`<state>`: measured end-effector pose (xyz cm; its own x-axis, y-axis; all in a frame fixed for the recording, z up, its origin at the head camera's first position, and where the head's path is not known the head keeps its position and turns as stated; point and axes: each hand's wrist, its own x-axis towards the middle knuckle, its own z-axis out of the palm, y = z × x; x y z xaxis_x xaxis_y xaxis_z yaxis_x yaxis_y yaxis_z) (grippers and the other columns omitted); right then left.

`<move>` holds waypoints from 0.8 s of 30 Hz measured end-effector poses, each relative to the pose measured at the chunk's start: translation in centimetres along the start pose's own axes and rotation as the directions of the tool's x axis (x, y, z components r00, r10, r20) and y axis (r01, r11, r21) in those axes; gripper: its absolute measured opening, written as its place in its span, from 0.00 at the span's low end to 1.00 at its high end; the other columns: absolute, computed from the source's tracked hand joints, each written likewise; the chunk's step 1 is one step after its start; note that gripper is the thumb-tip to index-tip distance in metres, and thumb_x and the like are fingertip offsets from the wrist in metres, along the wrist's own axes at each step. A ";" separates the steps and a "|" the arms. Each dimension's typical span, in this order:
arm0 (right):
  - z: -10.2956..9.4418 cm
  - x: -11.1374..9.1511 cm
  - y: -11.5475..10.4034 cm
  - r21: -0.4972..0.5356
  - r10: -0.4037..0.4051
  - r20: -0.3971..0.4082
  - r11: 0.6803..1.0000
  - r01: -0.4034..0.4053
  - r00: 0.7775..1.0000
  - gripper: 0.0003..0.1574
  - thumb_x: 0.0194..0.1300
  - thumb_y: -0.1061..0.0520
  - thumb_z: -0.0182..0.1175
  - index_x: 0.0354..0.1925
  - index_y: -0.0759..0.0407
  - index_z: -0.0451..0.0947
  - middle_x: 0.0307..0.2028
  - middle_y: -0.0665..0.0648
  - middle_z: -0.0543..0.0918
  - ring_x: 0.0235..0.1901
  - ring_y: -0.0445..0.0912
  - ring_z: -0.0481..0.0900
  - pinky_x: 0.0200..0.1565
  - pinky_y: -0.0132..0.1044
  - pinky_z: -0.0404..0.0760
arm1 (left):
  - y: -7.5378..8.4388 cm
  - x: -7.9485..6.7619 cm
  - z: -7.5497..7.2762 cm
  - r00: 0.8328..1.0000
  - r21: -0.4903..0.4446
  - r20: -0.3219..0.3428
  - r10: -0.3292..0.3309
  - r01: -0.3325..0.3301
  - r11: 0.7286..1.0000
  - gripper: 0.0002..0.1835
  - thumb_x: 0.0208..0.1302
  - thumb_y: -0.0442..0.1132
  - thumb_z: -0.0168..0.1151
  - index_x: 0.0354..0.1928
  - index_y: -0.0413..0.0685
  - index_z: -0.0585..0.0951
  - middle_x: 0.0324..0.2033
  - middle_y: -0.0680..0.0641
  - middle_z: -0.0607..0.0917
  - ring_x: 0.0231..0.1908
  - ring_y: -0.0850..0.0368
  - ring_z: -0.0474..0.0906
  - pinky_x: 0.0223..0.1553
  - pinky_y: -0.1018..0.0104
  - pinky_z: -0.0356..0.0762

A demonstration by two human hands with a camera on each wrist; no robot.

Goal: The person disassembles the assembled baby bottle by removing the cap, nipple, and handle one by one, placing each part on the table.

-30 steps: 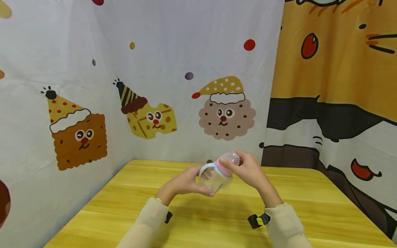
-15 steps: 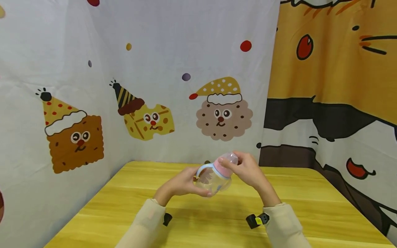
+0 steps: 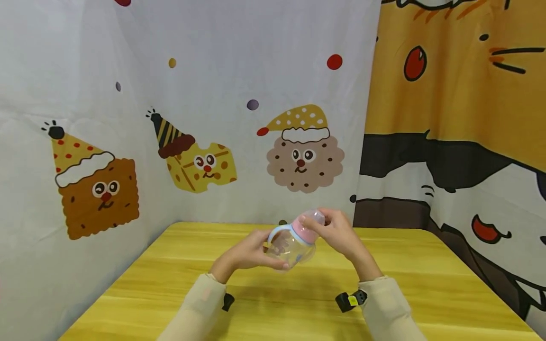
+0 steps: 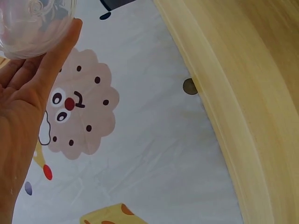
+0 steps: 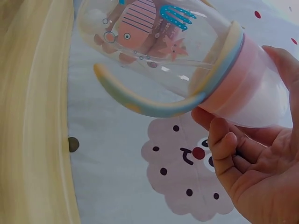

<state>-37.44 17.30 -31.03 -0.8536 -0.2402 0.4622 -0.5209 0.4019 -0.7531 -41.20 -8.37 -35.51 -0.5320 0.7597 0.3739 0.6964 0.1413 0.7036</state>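
A clear baby bottle [image 3: 286, 248] is held above the table, tilted with its top toward the upper right. My left hand [image 3: 245, 253] grips the bottle's body, thumb along the near lower side. With thumb and fingers, my right hand [image 3: 339, 234] holds the pink collar [image 3: 304, 230] and the clear cap [image 3: 316, 216] over it. A pale blue handle [image 5: 145, 108] curves from the collar in the right wrist view, where printed sea animals show on the body. Only the bottle's rounded base [image 4: 35, 44] appears in the left wrist view, against my left fingers [image 4: 63, 49].
The yellow wood-grain table [image 3: 264, 312] lies beneath both hands. Behind it hangs a white cloth [image 3: 239, 57] printed with cartoon food, with an orange cartoon cloth [image 3: 396, 104] at the right. Black wrist straps [image 3: 350, 301] sit by the cream sleeves [image 3: 386, 303].
The head view has turned slightly right, so the backdrop slides left. The bottle has turned a little in the hands; both hands keep their hold on it.
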 end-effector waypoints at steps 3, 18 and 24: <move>-0.1 -0.1 0.2 0.041 0.009 0.018 0.999 -0.010 1.000 0.15 0.64 0.40 0.63 0.38 0.48 0.84 0.34 0.51 0.86 0.34 0.49 0.78 0.37 0.42 0.80 | -0.2 0.0 0.1 1.000 -0.010 0.016 -0.002 0.003 1.000 0.30 0.56 0.46 0.73 0.61 0.55 0.74 0.51 0.42 0.82 0.48 0.47 0.82 0.46 0.61 0.82; -0.6 0.0 0.8 0.047 0.063 0.087 0.997 -0.067 0.994 0.17 0.65 0.40 0.63 0.41 0.50 0.84 0.36 0.54 0.85 0.36 0.51 0.77 0.39 0.42 0.77 | -1.0 0.0 0.2 1.000 -0.024 0.024 0.015 -0.015 1.000 0.33 0.55 0.45 0.74 0.63 0.52 0.74 0.51 0.45 0.82 0.49 0.40 0.80 0.47 0.52 0.82; -0.5 0.0 0.9 0.082 0.053 0.113 0.995 -0.062 0.992 0.16 0.67 0.43 0.61 0.43 0.52 0.83 0.36 0.56 0.85 0.35 0.51 0.76 0.38 0.42 0.78 | -1.1 -0.3 0.1 0.999 -0.049 0.036 0.011 -0.009 0.999 0.32 0.56 0.42 0.74 0.63 0.54 0.73 0.53 0.44 0.81 0.50 0.41 0.79 0.47 0.57 0.82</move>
<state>-37.94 18.12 -31.47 -0.8750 -0.3171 0.3659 -0.4653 0.3419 -0.8165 -41.72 -8.73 -36.43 -0.5069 0.7833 0.3598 0.6769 0.1032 0.7288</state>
